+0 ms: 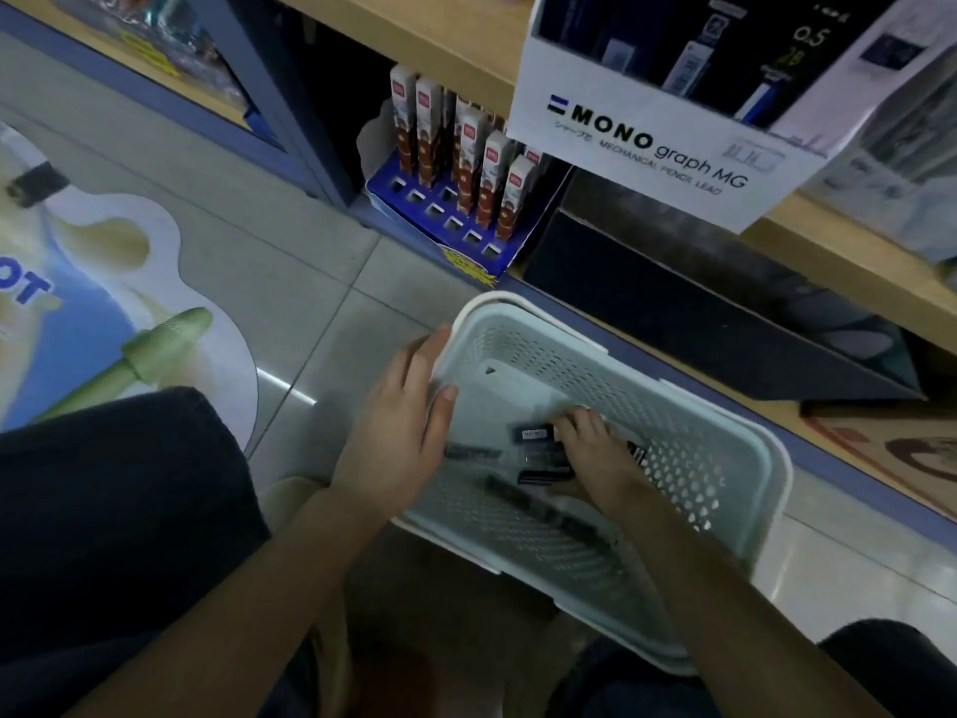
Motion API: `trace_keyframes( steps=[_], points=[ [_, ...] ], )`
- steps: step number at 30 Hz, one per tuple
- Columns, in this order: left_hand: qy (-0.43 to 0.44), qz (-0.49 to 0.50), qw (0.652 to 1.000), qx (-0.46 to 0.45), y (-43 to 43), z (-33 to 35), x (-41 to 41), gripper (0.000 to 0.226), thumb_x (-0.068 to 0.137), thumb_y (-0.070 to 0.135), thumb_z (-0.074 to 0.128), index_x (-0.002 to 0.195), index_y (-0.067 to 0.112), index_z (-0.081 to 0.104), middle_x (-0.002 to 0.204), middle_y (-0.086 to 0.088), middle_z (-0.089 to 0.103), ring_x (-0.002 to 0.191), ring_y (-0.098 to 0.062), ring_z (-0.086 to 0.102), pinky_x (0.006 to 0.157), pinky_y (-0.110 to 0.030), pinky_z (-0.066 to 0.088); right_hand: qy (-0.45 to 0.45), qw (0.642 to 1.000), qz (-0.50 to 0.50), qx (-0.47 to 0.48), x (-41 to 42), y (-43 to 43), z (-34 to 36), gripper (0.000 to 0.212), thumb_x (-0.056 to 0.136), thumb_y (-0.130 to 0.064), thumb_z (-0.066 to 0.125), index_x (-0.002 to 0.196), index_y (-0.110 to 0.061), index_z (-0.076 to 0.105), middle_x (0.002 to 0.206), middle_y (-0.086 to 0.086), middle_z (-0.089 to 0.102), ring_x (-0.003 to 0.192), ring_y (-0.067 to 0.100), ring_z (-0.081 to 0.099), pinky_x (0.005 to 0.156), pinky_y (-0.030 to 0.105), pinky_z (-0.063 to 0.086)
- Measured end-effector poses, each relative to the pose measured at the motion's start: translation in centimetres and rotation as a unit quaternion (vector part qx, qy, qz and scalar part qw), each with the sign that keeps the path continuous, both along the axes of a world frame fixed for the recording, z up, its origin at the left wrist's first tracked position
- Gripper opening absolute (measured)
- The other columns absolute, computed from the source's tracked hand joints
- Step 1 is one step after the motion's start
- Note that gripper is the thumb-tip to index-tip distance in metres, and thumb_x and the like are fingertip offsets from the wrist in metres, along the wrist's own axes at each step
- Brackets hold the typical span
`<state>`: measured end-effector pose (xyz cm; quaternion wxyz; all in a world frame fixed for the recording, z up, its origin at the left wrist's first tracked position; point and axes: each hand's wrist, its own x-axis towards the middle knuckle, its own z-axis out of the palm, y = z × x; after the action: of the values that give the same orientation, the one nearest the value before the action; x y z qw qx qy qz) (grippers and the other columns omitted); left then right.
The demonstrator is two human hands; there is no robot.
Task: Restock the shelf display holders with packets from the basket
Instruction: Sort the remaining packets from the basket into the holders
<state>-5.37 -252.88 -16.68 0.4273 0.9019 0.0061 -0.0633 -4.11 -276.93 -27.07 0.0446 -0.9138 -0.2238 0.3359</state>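
A pale perforated plastic basket [725, 448] sits tilted on the floor below the shelves. My left hand [399, 422] grips its left rim, thumb inside the wall. Inside the basket, my right hand [595, 453] lies over several small dark packets [533, 435], fingers curled on them; what lies under the palm is hidden. A long dark packet [544, 510] lies on the basket's near wall. On the shelf above stands a white MONO graph MG display holder [647, 142] with dark packets inside.
A blue display stand [440, 220] with red-and-white boxes and several empty slots sits on the lowest shelf. A wooden shelf edge [854, 272] runs overhead on the right. A large printed floor sticker [103, 282] covers the tiles at left. My dark-clothed knee [103, 510] is at lower left.
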Motion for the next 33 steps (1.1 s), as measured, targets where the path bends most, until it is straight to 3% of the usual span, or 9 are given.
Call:
trace_keyframes(
  steps=[8,11,13,16,20,26,29,31,33],
  points=[
    [0.017,0.0,1.0,-0.001,0.2,0.0,-0.2,0.054,0.094,0.046,0.027,0.143,0.023,0.027,0.13,-0.002,0.044,0.107,-0.016,0.053,0.085,-0.041,0.052,0.013,0.999,0.03,-0.028,0.8,1.4,-0.2,0.053,0.089,-0.038,0.057,0.128,-0.008,0.039,0.126,0.011,0.042,0.117,0.025,0.044,0.095,0.032,0.038],
    [0.023,-0.008,1.0,0.012,0.2,0.2,-0.3,0.055,0.094,0.044,0.028,0.144,0.022,0.026,0.129,-0.004,0.044,0.106,-0.018,0.053,0.087,-0.043,0.05,-0.035,0.994,0.053,-0.085,0.6,3.0,0.2,0.051,0.064,-0.029,0.081,0.1,-0.001,0.06,0.1,0.017,0.059,0.088,0.03,0.06,0.075,0.032,0.049],
    [0.023,-0.012,0.999,0.029,0.2,0.3,-0.4,0.056,0.094,0.044,0.028,0.145,0.02,0.025,0.13,-0.006,0.044,0.107,-0.02,0.052,0.089,-0.045,0.048,-0.024,0.995,0.046,-0.084,0.4,3.8,0.7,0.038,0.08,-0.021,0.068,0.108,0.0,0.055,0.108,0.02,0.058,0.094,0.031,0.059,0.081,0.034,0.047],
    [0.008,-0.003,0.998,0.061,0.1,0.7,-1.1,0.054,0.094,0.041,0.03,0.142,0.016,0.031,0.128,-0.007,0.043,0.108,-0.02,0.049,0.093,-0.042,0.046,0.03,0.996,-0.062,-0.049,0.3,4.4,1.6,0.029,0.099,-0.016,0.038,0.125,-0.003,0.036,0.128,0.017,0.043,0.106,0.032,0.056,0.083,0.038,0.044],
    [-0.03,0.071,0.995,0.064,-1.0,2.1,-3.1,0.043,0.092,0.036,0.035,0.127,0.014,0.046,0.114,0.0,0.046,0.103,-0.009,0.044,0.085,-0.026,0.043,0.076,0.973,-0.202,0.085,0.4,5.5,4.9,0.025,0.099,-0.029,0.04,0.118,-0.013,0.036,0.106,0.015,0.058,0.085,0.033,0.061,0.075,0.046,0.051],
    [0.06,0.166,0.976,-0.129,-4.4,5.7,-3.7,0.05,0.09,0.05,0.044,0.132,0.025,0.036,0.123,0.015,0.043,0.114,0.008,0.04,0.091,-0.009,0.036,0.099,0.919,-0.244,0.293,-1.1,7.7,12.2,0.012,0.097,-0.04,0.038,0.102,-0.029,0.035,0.09,-0.003,0.061,0.081,0.017,0.06,0.073,0.04,0.05],
    [0.165,0.221,0.889,-0.365,-6.0,7.4,-2.7,0.047,0.089,0.035,0.055,0.133,0.027,0.04,0.12,0.014,0.058,0.107,0.008,0.055,0.082,-0.008,0.046,0.106,0.884,-0.288,0.353,-2.0,8.6,15.1,0.04,0.092,-0.062,0.024,0.105,-0.034,0.048,0.097,-0.007,0.063,0.094,0.013,0.06,0.084,0.037,0.048],
    [0.204,0.261,0.853,-0.403,-6.4,8.0,-2.1,0.024,0.091,0.025,0.054,0.114,0.03,0.052,0.101,0.016,0.065,0.093,0.007,0.062,0.071,-0.008,0.049,0.072,0.92,-0.237,0.304,-2.5,8.9,16.6,0.036,0.096,-0.04,0.04,0.126,-0.02,0.041,0.112,0.004,0.059,0.104,0.019,0.057,0.085,0.024,0.041],
    [0.22,0.302,0.832,-0.41,-6.1,8.2,-1.8,0.012,0.093,0.025,0.052,0.101,0.023,0.061,0.088,0.006,0.072,0.092,-0.009,0.067,0.076,-0.019,0.053,0.001,0.94,-0.172,0.295,-3.2,8.9,17.2,0.049,0.094,-0.019,0.05,0.137,-0.01,0.028,0.118,0.002,0.049,0.103,0.003,0.047,0.08,0.007,0.032]
  ],
)
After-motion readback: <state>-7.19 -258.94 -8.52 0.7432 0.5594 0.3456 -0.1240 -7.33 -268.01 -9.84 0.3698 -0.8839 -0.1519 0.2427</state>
